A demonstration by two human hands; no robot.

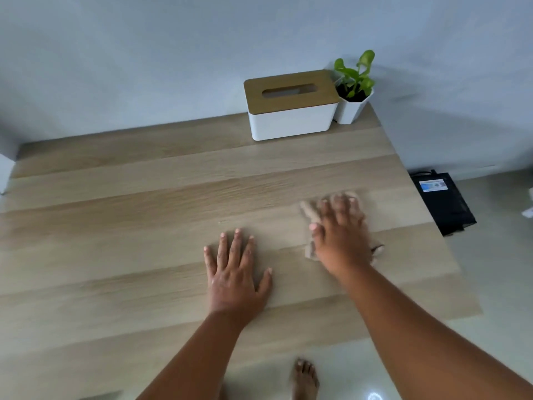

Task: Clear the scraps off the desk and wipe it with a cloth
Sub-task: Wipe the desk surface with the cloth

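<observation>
A light wooden desk (144,197) fills most of the view. My right hand (340,229) presses flat, fingers spread, on a beige cloth (308,212) on the desk's right part, near the right edge. The cloth is blurred and mostly hidden under the hand; bits stick out at the left, top and lower right. My left hand (235,269) rests flat on the bare desk with fingers straight, just left of the cloth. No scraps show on the desk.
A white tissue box (291,119) with a wooden lid stands at the back right, against a white pot with a green plant (353,85). A black box (444,203) lies on the floor beyond the right edge. My bare foot (304,379) shows below the front edge.
</observation>
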